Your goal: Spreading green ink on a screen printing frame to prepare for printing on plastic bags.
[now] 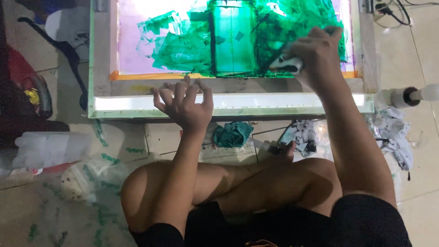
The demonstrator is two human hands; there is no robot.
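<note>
A wood-framed printing screen [233, 84], its translucent mesh smeared with wet green ink, lies over a glowing light box on the tiled floor. The right hand [315, 57] has its grip closed around a small pale rag [287, 64] pressed to the mesh's near right corner. The left hand [185, 103] rests with fingers spread loose on the frame's near rail, holding nothing.

The lit screen [137, 45] glows pale violet, smeared with streaky green ink [183, 45] that darkens to near black toward its right edge, with an orange strip [151, 75] along its near edge. On the cream floor tiles [425, 59], flecked green at the left, lie a teal rag [233, 134] and grey-and-white stained cloths [395, 132]. The wad [288, 64] in the right hand [318, 55] is white, blotched black.
</note>
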